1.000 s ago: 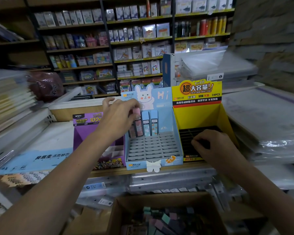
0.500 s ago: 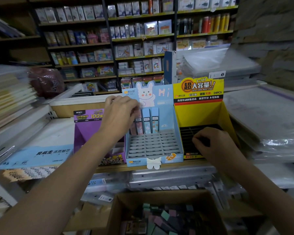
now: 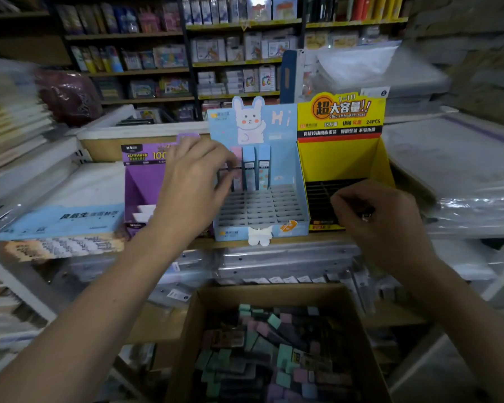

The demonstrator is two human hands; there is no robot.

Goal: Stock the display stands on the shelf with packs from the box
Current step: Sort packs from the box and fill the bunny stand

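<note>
Left hand [image 3: 197, 181] at the back row of the blue stand [image 3: 259, 205], fingers pinching a pink pack [image 3: 237, 164] beside two blue packs [image 3: 256, 167]. Right hand [image 3: 381, 219] curled loosely in front of the yellow stand [image 3: 344, 158]; grip unclear. Box [image 3: 274, 353] of packs below the shelf [image 3: 274, 242].

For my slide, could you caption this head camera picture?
Left hand at the packs in the blue stand; right hand at the yellow stand; box below.

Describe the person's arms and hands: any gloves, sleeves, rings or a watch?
Both forearms are bare up to the frame edge, with no sleeves in view. The left hand and right hand wear no gloves. No watch, ring or wristband shows, though the picture is dim and slightly blurred.
</note>
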